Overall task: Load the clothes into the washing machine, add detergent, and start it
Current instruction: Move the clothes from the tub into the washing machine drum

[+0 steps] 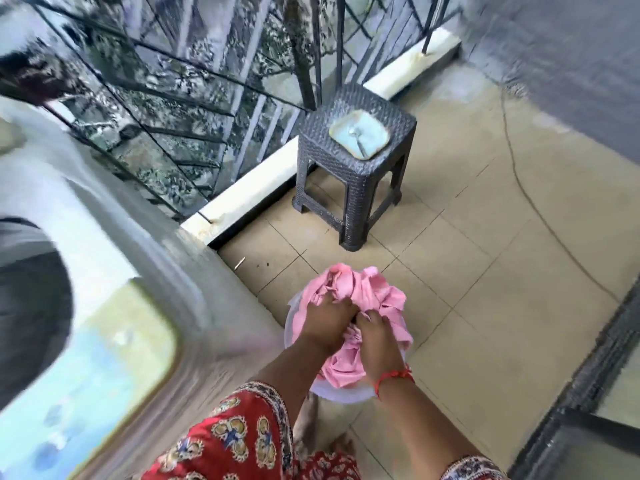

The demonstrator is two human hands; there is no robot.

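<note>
I saw pink clothes heaped in a pale tub on the floor tiles, left hand and right hand both closed into the cloth, fingers buried. Washing machine, blurred, stood left of the hands, its round opening dark. Open tiles lay right; stool with a dish beyond. Heap bunched, no clear axis.

Crumpled pink cloth, woven-texture dark plastic stool, matt beige tiled floor

Grey woven stool bearing a pale plate, beside railing.
</note>
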